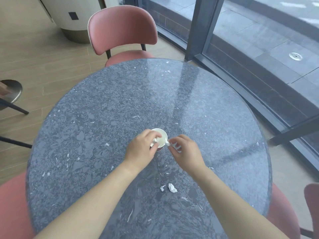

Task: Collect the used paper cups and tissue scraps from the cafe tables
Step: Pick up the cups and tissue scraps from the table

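A white paper cup [161, 138] stands upright near the middle of the round dark stone table [120, 104]. My left hand [142, 148] wraps its fingers round the cup's left side, and a bit of white tissue shows under those fingers. My right hand [185, 150] pinches a small tissue scrap [167, 143] right at the cup's right rim. Two more crumpled tissue scraps [170, 188] lie on the table nearer to me, between my forearms.
Pink chairs stand round the table: one at the far side [122, 30], one at the near left [12, 209], one at the near right [310, 202]. A glass wall with dark frames [195, 28] runs along the right. A stool [12, 91] sits at the left.
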### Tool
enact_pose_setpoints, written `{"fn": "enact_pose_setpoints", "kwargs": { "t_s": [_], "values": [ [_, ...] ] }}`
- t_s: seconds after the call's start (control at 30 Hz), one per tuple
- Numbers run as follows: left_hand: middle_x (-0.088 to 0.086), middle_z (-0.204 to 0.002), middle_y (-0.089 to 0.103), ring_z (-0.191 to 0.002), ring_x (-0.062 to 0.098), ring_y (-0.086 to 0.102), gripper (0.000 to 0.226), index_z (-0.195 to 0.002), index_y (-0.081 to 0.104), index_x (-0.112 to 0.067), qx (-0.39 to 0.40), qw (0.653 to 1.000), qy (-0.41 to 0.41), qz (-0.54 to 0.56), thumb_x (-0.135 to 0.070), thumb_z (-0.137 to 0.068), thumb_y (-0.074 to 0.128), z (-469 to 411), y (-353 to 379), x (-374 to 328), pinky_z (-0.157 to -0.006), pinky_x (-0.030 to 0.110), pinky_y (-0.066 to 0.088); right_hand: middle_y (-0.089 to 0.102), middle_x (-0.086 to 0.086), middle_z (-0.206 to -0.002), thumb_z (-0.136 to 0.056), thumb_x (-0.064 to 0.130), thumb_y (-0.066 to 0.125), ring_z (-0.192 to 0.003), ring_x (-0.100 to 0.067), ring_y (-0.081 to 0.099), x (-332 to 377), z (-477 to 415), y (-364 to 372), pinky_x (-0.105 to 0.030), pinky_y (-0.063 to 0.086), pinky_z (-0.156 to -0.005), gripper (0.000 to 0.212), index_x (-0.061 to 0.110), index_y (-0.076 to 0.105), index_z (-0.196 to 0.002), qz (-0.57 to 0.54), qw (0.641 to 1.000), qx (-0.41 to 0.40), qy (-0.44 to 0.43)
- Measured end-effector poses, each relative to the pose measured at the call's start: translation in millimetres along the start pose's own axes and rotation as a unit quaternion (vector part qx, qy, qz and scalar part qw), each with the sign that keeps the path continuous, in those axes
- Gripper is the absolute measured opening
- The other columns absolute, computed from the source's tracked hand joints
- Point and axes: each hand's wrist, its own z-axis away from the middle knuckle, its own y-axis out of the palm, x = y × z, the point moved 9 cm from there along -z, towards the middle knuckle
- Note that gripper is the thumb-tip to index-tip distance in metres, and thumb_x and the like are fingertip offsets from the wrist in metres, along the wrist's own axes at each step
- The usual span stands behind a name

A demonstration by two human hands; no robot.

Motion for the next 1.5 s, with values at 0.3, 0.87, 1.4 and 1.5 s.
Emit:
{"fn": "enact_pose_setpoints", "kwargs": {
  "t_s": [0.3, 0.87, 1.4, 1.5],
  "values": [
    [-0.007, -0.122, 0.050, -0.102, 0.018, 0.058, 0.034, -0.115, 0.054, -0.025, 0.030, 0.999, -0.026, -0.038, -0.025, -0.083, 0.066, 9.2, 10.4, 19.9, -0.071, 0.031, 0.048, 0.061, -0.001, -0.098, -0.082, 0.014, 0.068, -0.075, -0.016, 0.060, -17.9, 6.7, 2.8, -0.030, 0.052, -0.072, 0.022, 0.011, 0.066, -0.103, 0.003, 1.000, 0.014, 0.023],
    [-0.013, -0.108, 0.054, -0.107, 0.012, 0.052, 0.015, -0.103, 0.055, -0.033, 0.243, 0.967, -0.052, -0.064, -0.040, -0.090, 0.052, 89.5, 107.3, 35.2, -0.080, 0.027, 0.043, 0.051, 0.004, -0.114, -0.089, 0.027, 0.056, -0.106, -0.018, 0.049, -65.4, 67.2, 76.2, -0.035, 0.050, -0.075, 0.018, 0.024, 0.065, -0.104, 0.127, 0.969, 0.204, 0.057],
    [-0.012, -0.105, 0.057, -0.105, 0.011, 0.052, 0.011, -0.097, 0.061, -0.030, 0.275, 0.957, -0.052, -0.076, -0.032, -0.089, 0.053, 91.4, 125.2, 34.8, -0.079, 0.027, 0.042, 0.048, 0.002, -0.103, -0.091, 0.024, 0.050, -0.097, -0.019, 0.047, -76.2, 63.5, 82.7, -0.034, 0.048, -0.064, 0.015, 0.017, 0.063, -0.087, 0.131, 0.972, 0.185, 0.069],
    [-0.013, -0.103, 0.057, -0.103, 0.010, 0.053, 0.010, -0.097, 0.060, -0.032, 0.275, 0.957, -0.050, -0.072, -0.033, -0.089, 0.053, 93.2, 124.7, 32.9, -0.078, 0.026, 0.042, 0.049, 0.003, -0.100, -0.089, 0.026, 0.053, -0.091, -0.018, 0.051, -80.9, 72.7, 68.4, -0.033, 0.047, -0.064, 0.013, 0.018, 0.063, -0.087, 0.117, 0.977, 0.163, 0.071]
  ]
}}
